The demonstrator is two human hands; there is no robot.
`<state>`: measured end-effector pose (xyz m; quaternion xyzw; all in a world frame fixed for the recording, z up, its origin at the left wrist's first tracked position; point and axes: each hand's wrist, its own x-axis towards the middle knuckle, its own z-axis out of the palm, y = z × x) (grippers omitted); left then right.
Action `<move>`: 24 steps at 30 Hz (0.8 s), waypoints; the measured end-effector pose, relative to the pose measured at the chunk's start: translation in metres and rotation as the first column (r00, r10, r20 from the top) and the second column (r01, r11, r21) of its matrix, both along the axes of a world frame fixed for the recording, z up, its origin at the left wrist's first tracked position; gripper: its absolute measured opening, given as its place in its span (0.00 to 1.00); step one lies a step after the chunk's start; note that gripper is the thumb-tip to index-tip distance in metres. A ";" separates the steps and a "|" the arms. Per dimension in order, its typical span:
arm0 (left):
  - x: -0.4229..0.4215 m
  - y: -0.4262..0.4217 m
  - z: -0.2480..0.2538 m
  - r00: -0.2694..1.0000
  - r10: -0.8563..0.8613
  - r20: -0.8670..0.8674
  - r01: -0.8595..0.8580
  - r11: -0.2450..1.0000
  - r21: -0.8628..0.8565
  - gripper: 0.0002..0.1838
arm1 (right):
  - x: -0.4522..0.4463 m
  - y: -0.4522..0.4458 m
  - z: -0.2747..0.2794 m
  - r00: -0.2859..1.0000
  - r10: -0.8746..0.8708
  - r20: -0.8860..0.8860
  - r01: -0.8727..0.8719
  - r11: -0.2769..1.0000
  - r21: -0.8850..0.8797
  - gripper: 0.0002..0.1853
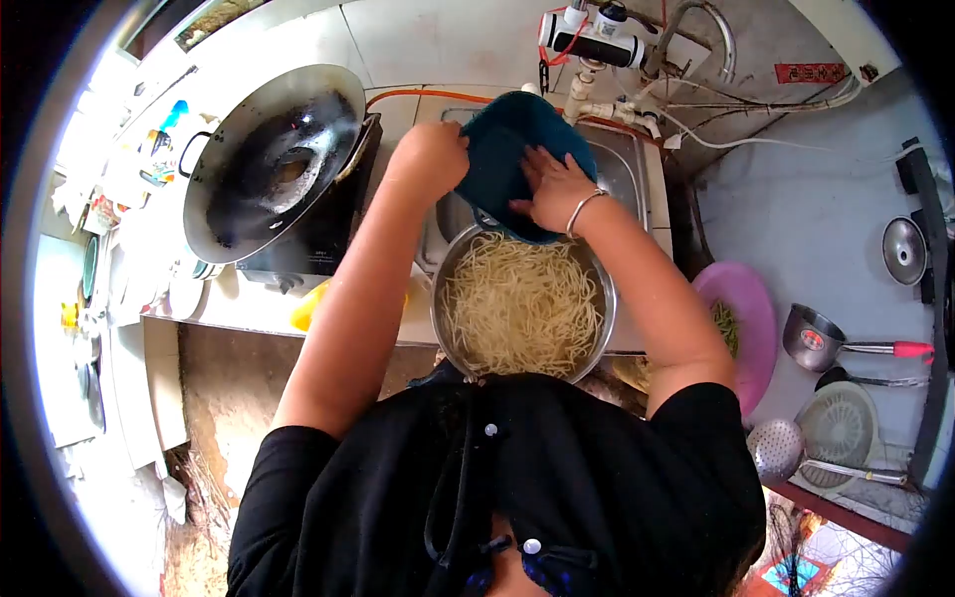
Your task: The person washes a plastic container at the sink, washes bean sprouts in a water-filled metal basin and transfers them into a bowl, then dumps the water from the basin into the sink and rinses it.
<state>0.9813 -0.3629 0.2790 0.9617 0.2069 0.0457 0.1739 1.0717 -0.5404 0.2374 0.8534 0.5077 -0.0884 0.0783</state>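
A dark teal basin (pixel 494 149) is tilted over a metal bowl (pixel 438 303), its lower rim at the bowl's far edge. My left hand (pixel 435 159) is closed on the basin's left rim. Inside the basin lies my right hand (pixel 559 191), fingers spread against the inner wall, a bracelet at the wrist. Pale thin strips like noodles (pixel 522 303) fill the bowl just below both hands. I see nothing of them left on the visible basin wall.
A large blackened wok (pixel 224 194) sits on a cooktop (pixel 298 249) at left. Behind the basin is a steel sink (pixel 627 164) with a faucet heater (pixel 592 40) above. A pink basin (pixel 761 328) with green vegetables stands right, beside hanging pans and a skimmer (pixel 774 451).
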 end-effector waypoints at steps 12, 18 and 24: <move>0.008 -0.016 -0.009 0.984 0.146 0.097 -0.141 0.988 -0.062 0.15 | 0.030 -0.012 0.005 0.986 -0.090 0.143 0.112 0.981 -0.156 0.43; 0.007 -0.016 -0.040 0.977 0.214 0.006 -0.213 0.974 -0.072 0.13 | 0.016 0.020 -0.027 0.975 -0.160 -0.154 0.154 0.987 -0.055 0.41; 0.012 -0.002 -0.090 0.963 0.082 -0.257 -0.128 0.977 -0.168 0.13 | 0.029 0.025 -0.008 0.947 -0.161 -0.278 0.036 0.913 -0.407 0.29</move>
